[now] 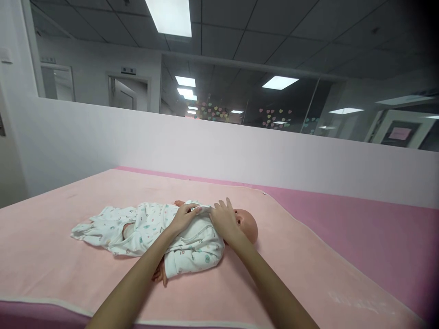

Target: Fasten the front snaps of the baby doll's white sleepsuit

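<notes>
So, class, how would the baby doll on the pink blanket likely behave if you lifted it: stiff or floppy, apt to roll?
The doll has a smooth, moulded head, so it is probably rigid and may roll sideways. The sleepsuit lies rumpled and loose, so it would likely hang floppy. Lying flat on the blanket, the doll seems unlikely to tip.

My head camera looks forward and slightly down across the pink blanket (51, 237), close in above it. Straight ahead stands the white partition wall (240, 151).

Bright ceiling panel (169, 16) glares overhead; corners darken, edges stretch and blur.
</notes>
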